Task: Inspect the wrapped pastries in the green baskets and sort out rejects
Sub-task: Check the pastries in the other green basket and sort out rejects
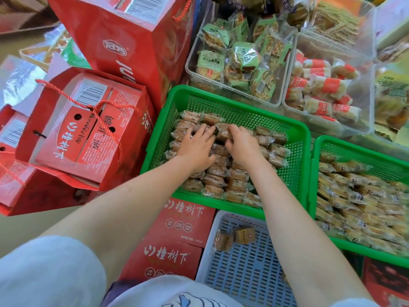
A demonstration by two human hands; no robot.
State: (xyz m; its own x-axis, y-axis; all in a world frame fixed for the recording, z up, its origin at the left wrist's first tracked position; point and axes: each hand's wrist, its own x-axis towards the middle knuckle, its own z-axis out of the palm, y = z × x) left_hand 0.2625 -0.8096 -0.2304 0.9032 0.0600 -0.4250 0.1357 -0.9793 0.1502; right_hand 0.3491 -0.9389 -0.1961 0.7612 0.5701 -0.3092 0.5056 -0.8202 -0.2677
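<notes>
A green basket [223,100] in the middle holds rows of clear-wrapped brown pastries [234,176]. My left hand [197,147] lies flat on the pastries in it, fingers spread and fairly straight. My right hand [241,142] is beside it, fingers curled round a wrapped pastry [223,134] in the back rows. A second green basket [345,147] at the right is full of the same pastries. In front, a pale blue basket [243,269] holds two wrapped pastries [234,238].
Red gift bags with boxes [88,129] stand at the left. Red cartons [172,240] lie under the basket's near edge. Clear bins of green-wrapped [239,60] and red-wrapped snacks [321,89] sit behind the baskets.
</notes>
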